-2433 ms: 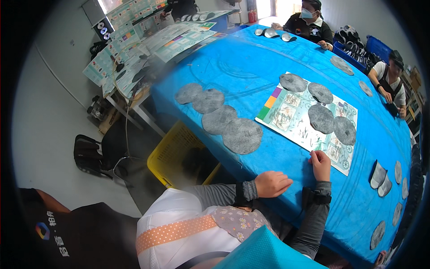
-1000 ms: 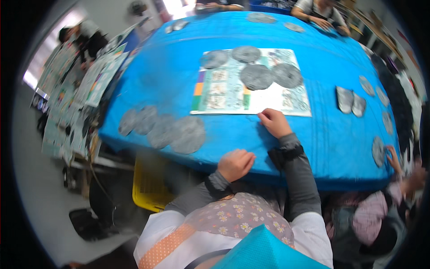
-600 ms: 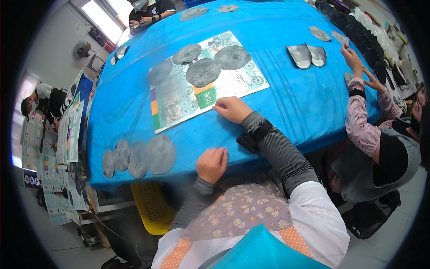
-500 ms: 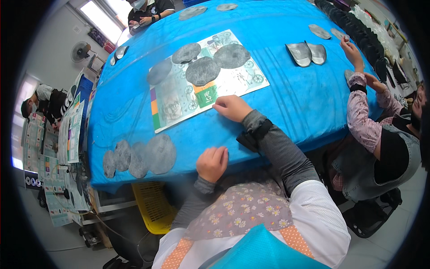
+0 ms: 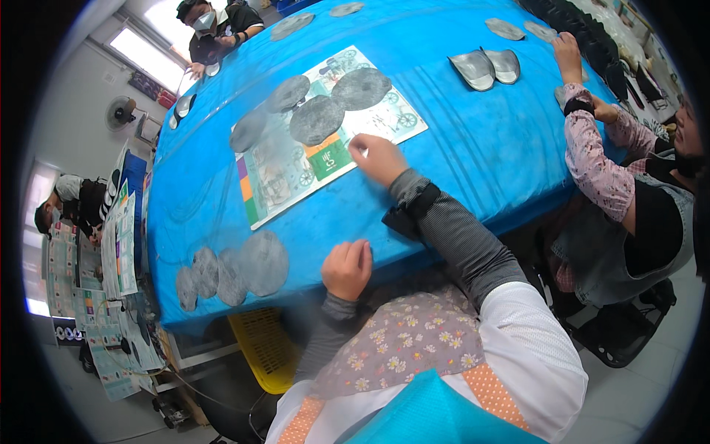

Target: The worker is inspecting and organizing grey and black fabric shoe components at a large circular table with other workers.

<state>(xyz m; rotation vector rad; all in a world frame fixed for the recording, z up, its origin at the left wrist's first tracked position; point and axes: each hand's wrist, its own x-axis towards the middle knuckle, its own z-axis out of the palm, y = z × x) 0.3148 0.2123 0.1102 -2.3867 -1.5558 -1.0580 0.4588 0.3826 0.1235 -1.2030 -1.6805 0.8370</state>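
My left hand [image 5: 347, 269] is curled closed at the table's near edge; its palm side is hidden. Farther forward, my right hand [image 5: 379, 158] has thumb and forefinger bent together in a pinch. Whatever either holds, if anything, I cannot make out. The right hand is at the near edge of a printed white-and-green board [image 5: 277, 207]. Thin, grey, rounded pieces lie across the board's far part, the nearest being a large grey piece [image 5: 316, 120]. More grey pieces [image 5: 265, 263] lie in a row at the table's near left.
A blue sheet [image 5: 444, 148] covers the table. Two curved silver-grey pieces [image 5: 473, 69] lie at far right. A co-worker [image 5: 614, 170] sits on the right, reaching toward grey pieces; another person [image 5: 222, 33] is at the far end. Below the table's near left edge stands a yellow basket [image 5: 262, 351].
The whole view has shifted slightly, moving the table left. My right hand has turned a little, its fingers now further up the board's near edge. My left hand stays closed in nearly the same place.
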